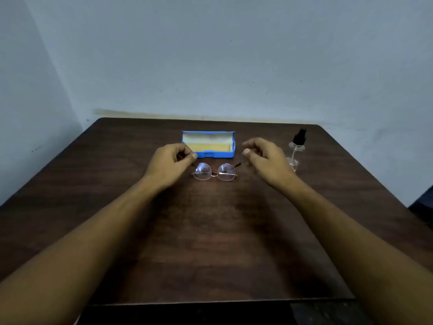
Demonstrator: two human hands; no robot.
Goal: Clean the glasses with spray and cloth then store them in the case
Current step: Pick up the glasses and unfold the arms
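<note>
we see glasses (214, 171) between our hands, long axis left-right | left hand (169, 163) fingers pinch temple | right hand (264, 158) half-open, empty

A dark brown wooden table (210, 242) with a visible streaked grain fills the lower half of the frame, its far edge running across the middle and its far corners rounded. Its near edge lies along the bottom, where a black strip (187, 313) shows below it. Behind the table a pale blue-grey painted wall (234, 55) takes up the whole upper half, marked with a few small dark specks. A second wall plane (28, 90) meets it at a corner in the upper left. At the right edge, just below mid-height, a dark shape (424, 205) sits beyond the table; what it is cannot be told.
</note>
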